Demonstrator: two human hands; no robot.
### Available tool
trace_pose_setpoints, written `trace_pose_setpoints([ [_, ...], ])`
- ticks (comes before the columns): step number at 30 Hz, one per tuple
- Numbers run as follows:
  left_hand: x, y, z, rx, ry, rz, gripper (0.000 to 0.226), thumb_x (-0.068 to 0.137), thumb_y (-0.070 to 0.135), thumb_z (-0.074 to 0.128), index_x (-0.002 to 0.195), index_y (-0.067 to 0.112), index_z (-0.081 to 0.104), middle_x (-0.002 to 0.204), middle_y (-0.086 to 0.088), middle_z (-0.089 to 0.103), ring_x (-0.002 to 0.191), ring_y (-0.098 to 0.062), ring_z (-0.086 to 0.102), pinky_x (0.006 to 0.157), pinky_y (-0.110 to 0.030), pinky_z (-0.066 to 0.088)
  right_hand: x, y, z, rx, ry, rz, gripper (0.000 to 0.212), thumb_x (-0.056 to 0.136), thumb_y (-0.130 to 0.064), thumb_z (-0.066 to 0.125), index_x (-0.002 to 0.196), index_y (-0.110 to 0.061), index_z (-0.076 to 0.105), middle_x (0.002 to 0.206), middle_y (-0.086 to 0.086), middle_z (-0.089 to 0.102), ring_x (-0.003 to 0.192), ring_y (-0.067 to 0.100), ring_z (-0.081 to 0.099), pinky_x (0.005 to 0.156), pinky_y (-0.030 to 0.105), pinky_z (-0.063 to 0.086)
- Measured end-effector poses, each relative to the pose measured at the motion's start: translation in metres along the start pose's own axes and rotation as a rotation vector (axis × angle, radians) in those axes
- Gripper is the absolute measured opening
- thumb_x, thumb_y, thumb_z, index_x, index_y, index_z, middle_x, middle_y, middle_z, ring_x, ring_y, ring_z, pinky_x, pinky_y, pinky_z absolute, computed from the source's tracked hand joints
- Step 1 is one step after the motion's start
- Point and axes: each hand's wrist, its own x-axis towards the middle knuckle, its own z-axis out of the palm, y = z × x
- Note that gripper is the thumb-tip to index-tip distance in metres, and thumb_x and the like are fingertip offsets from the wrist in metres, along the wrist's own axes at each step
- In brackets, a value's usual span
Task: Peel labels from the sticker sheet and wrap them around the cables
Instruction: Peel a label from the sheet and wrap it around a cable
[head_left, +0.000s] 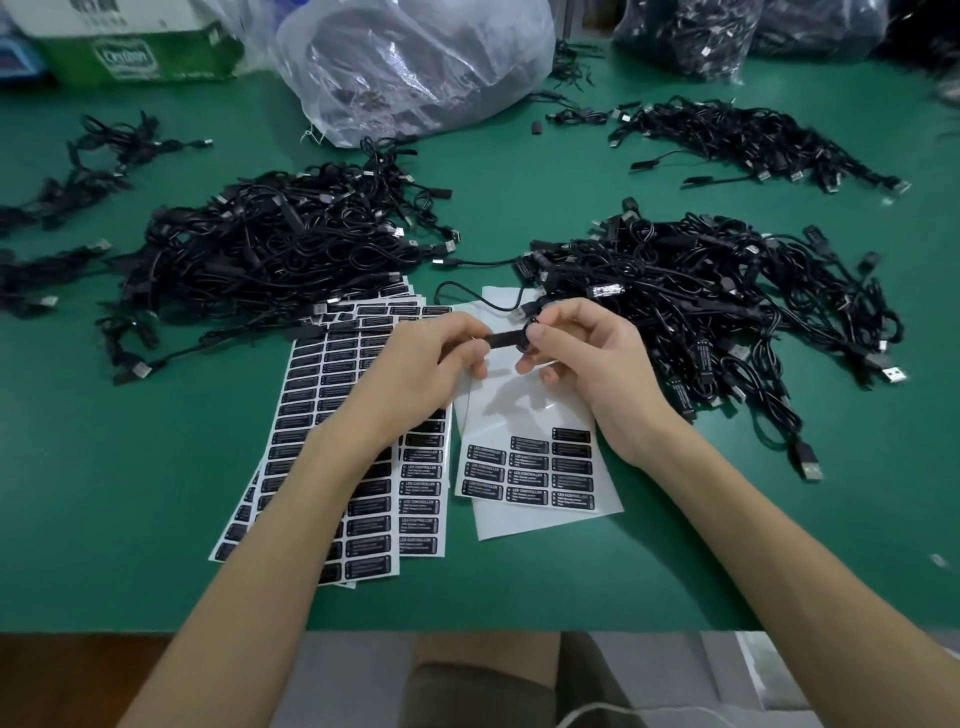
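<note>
Fingers of my left hand (426, 358) and right hand (587, 353) pinch one black cable controller (506, 340) between them, perhaps with a label on it; sticker sheet (530, 415) lies beneath, between my wrists.

2 bare forearms converging, left hand (423, 358) and right hand (587, 353) fingers curled, pinching

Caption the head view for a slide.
Left hand and right hand pinch a cable controller over a part-used sticker sheet on a green table.
</note>
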Motion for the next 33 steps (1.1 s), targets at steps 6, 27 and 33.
trace_pose_setpoints([
  [6, 0.0003, -0.002, 0.0033, 0.073, -0.026, 0.002, 0.018, 0.106, 0.01, 0.054, 0.115, 0.012, 0.07, 0.077, 0.002, 0.068, 0.061, 0.001, 0.056, 0.061, -0.012, 0.041, -0.0026, -0.0003, 0.0009, -0.133, -0.007, -0.079, 0.011, 0.1, 0.001, 0.06, 0.106, -0.001, 0.068, 0.092, 0.008, 0.07, 0.081, 0.022, 0.073, 0.063, 0.026, 0.052],
  [27, -0.0055, -0.0002, 0.0073, 0.203, -0.027, 0.127, 0.012, 0.105, 0.015, 0.058, 0.114, 0.019, 0.063, 0.073, 0.012, 0.07, 0.056, 0.005, 0.053, 0.056, -0.018, 0.033, -0.001, 0.0053, 0.0054, -0.326, 0.071, -0.068, 0.018, 0.089, -0.002, 0.078, 0.095, -0.007, 0.062, 0.07, 0.001, 0.07, 0.066, 0.022, 0.075, 0.051, 0.028, 0.056],
  [33, -0.0064, 0.0002, 0.0079, 0.205, -0.036, 0.137, 0.011, 0.105, 0.017, 0.057, 0.116, 0.02, 0.06, 0.075, 0.013, 0.07, 0.054, -0.004, 0.052, 0.059, -0.029, 0.035, -0.0015, 0.004, 0.0054, -0.323, 0.074, -0.051, 0.018, 0.089, -0.003, 0.079, 0.094, -0.007, 0.062, 0.068, -0.001, 0.07, 0.065, 0.02, 0.075, 0.052, 0.029, 0.057],
])
